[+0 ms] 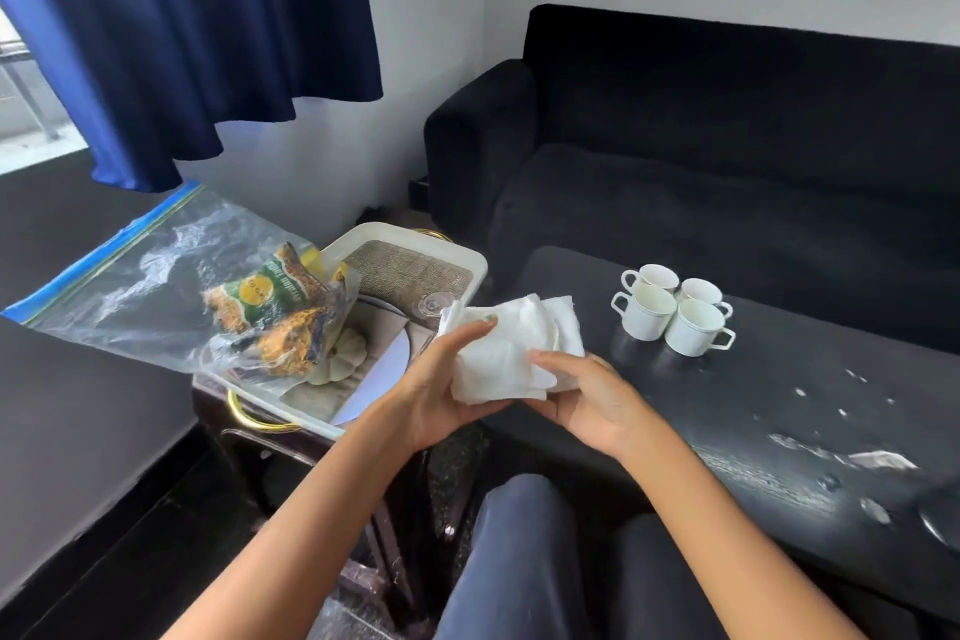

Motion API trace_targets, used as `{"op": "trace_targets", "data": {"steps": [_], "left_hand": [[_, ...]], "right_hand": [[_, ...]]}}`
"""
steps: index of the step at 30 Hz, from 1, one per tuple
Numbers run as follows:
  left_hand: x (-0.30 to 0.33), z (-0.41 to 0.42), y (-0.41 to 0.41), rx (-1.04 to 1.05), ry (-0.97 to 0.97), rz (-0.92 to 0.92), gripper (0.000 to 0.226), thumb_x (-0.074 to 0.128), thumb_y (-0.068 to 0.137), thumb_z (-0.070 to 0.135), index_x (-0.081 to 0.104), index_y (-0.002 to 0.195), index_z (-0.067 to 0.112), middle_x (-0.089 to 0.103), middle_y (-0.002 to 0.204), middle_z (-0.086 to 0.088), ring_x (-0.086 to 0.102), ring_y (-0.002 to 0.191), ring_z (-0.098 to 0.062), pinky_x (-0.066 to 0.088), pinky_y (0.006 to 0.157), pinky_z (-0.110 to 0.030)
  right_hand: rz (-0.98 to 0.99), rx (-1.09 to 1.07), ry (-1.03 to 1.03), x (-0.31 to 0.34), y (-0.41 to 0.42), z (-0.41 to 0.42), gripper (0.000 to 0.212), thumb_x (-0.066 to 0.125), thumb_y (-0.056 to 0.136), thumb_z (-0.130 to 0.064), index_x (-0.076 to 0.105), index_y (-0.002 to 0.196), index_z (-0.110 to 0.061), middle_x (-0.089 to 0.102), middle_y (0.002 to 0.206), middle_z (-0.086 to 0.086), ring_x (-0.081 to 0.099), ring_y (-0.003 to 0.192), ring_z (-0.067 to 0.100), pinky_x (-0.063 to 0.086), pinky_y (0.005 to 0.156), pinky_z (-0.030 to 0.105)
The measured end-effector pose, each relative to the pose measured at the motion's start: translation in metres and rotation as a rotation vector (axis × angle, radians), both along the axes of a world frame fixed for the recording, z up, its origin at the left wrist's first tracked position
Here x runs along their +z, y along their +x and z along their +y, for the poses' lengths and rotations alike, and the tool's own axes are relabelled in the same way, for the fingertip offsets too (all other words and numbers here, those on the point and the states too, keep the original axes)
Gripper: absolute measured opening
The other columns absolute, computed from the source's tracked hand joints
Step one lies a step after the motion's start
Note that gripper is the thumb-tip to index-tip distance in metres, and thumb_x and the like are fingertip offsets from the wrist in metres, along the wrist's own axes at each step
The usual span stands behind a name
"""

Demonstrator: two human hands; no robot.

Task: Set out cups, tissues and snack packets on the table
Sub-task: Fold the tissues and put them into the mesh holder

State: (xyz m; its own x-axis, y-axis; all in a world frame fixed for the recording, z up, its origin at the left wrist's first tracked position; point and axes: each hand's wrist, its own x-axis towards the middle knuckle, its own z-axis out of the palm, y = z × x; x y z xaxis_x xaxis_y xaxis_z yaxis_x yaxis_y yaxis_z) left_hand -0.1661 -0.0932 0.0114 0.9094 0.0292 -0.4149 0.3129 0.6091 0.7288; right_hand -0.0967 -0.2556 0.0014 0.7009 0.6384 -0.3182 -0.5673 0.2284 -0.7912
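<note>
- We held a small stack of white tissues (pixel 511 348) in both hands, in the air between the tray (pixel 470 259) and the black table (pixel 779 405).
- Our left hand (pixel 441 379) was under the stack with the thumb pressed on top, so its fingers were closed on the tissues.
- Our right hand (pixel 587 395) pinched the right edge of the same stack; its fingers were also closed on the paper.
- We judged that the tissues were very light, soft and easy to tear, and that the sheets could slide apart. A flat hold from below, with a thumb above, seemed the safest place to take them.
- Four white cups (pixel 672 308) already stood close together on the table, touching or almost touching each other.
- The snack packets (pixel 275 307) lay inside a clear plastic bag (pixel 156 276) that rested partly on the tray, so they were not yet on the table.
- We judged the packets to be light and crinkly, and the bag slippery; its blue top edge looked like a good place to take hold.
- We could not count the sheets in the stack, because they overlapped.
- Some pale marks on the table's right part were hard to make out; we could not tell if they were water or scratches.
- The number of packets was unclear through the wrinkled plastic.
</note>
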Motion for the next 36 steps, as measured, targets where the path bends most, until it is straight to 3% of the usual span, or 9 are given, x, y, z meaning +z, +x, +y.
{"op": "trace_targets", "data": {"steps": [6, 11, 14, 18, 21, 24, 27, 31, 36], "left_hand": [[-0.013, -0.025, 0.015, -0.072, 0.052, 0.102, 0.031, 0.071, 0.077, 0.021, 0.066, 0.105, 0.009, 0.074, 0.085, -0.01, 0.072, 0.072, -0.022, 0.057, 0.056, -0.029], [-0.021, -0.028, 0.016, -0.035, 0.038, 0.085, 0.025, 0.069, 0.079, 0.015, 0.064, 0.102, 0.008, 0.074, 0.075, -0.007, 0.072, 0.063, -0.019, 0.054, 0.049, -0.026], [-0.022, -0.028, 0.014, -0.059, 0.043, 0.054, 0.033, 0.07, 0.075, 0.02, 0.065, 0.106, 0.01, 0.074, 0.082, -0.007, 0.072, 0.07, -0.019, 0.056, 0.054, -0.028], [-0.025, -0.031, 0.014, -0.11, 0.075, 0.039, 0.034, 0.065, 0.085, 0.027, 0.064, 0.115, 0.011, 0.071, 0.098, -0.01, 0.069, 0.085, -0.022, 0.057, 0.067, -0.032], [-0.03, -0.03, 0.016, -0.049, 0.092, 0.073, 0.026, 0.065, 0.085, 0.021, 0.065, 0.109, 0.012, 0.072, 0.09, -0.006, 0.069, 0.079, -0.02, 0.056, 0.06, -0.029], [-0.034, -0.025, 0.018, 0.007, 0.102, 0.09, 0.022, 0.068, 0.083, 0.017, 0.065, 0.103, 0.011, 0.073, 0.082, -0.005, 0.071, 0.071, -0.019, 0.056, 0.054, -0.03], [-0.037, -0.021, 0.02, 0.028, 0.092, 0.106, 0.023, 0.071, 0.08, 0.016, 0.066, 0.102, 0.012, 0.074, 0.081, -0.005, 0.071, 0.069, -0.018, 0.057, 0.055, -0.031], [-0.04, -0.019, 0.02, 0.039, 0.054, 0.133, 0.021, 0.069, 0.082, 0.013, 0.065, 0.102, 0.011, 0.072, 0.085, -0.006, 0.069, 0.076, -0.021, 0.058, 0.055, -0.032], [-0.042, -0.017, 0.02, 0.064, 0.004, 0.134, 0.016, 0.067, 0.082, 0.012, 0.065, 0.099, 0.011, 0.073, 0.077, -0.005, 0.068, 0.075, -0.021, 0.059, 0.055, -0.031]], "right_hand": [[-0.14, -0.027, -0.185, 0.003, -0.001, -0.03, 0.036, 0.072, 0.078, -0.028, 0.064, 0.111, -0.02, 0.073, 0.101, 0.004, 0.07, 0.089, 0.018, 0.057, 0.068, 0.034], [-0.218, -0.185, -0.285, 0.0, -0.001, -0.033, 0.033, 0.066, 0.086, -0.032, 0.06, 0.112, -0.014, 0.07, 0.102, 0.004, 0.067, 0.087, 0.017, 0.054, 0.07, 0.033], [-0.21, -0.155, -0.274, -0.004, -0.006, -0.026, 0.031, 0.059, 0.091, -0.029, 0.057, 0.117, -0.014, 0.067, 0.108, 0.004, 0.065, 0.091, 0.017, 0.053, 0.07, 0.03], [-0.208, -0.13, -0.261, -0.005, -0.013, -0.015, 0.029, 0.056, 0.093, -0.034, 0.058, 0.112, -0.013, 0.07, 0.099, 0.002, 0.067, 0.087, 0.015, 0.052, 0.067, 0.026], [-0.123, -0.22, -0.217, -0.005, -0.012, -0.012, 0.036, 0.052, 0.093, -0.04, 0.061, 0.112, -0.011, 0.07, 0.099, 0.005, 0.065, 0.088, 0.02, 0.052, 0.071, 0.033], [-0.099, -0.31, -0.21, -0.004, -0.009, -0.017, 0.023, 0.049, 0.097, -0.027, 0.067, 0.101, -0.013, 0.071, 0.089, 0.004, 0.065, 0.078, 0.018, 0.051, 0.061, 0.03], [-0.193, -0.319, -0.26, -0.003, -0.005, -0.026, 0.019, 0.049, 0.094, -0.007, 0.068, 0.094, -0.011, 0.069, 0.089, 0.007, 0.065, 0.078, 0.018, 0.053, 0.062, 0.029], [-0.263, -0.36, -0.329, 0.005, -0.001, -0.031, 0.017, 0.052, 0.091, -0.003, 0.067, 0.098, -0.01, 0.068, 0.092, 0.008, 0.065, 0.08, 0.018, 0.052, 0.058, 0.026], [-0.317, -0.521, -0.391, 0.019, 0.006, -0.033, 0.017, 0.053, 0.091, -0.004, 0.066, 0.085, -0.014, 0.064, 0.082, 0.003, 0.059, 0.076, 0.016, 0.051, 0.067, 0.029]]}}
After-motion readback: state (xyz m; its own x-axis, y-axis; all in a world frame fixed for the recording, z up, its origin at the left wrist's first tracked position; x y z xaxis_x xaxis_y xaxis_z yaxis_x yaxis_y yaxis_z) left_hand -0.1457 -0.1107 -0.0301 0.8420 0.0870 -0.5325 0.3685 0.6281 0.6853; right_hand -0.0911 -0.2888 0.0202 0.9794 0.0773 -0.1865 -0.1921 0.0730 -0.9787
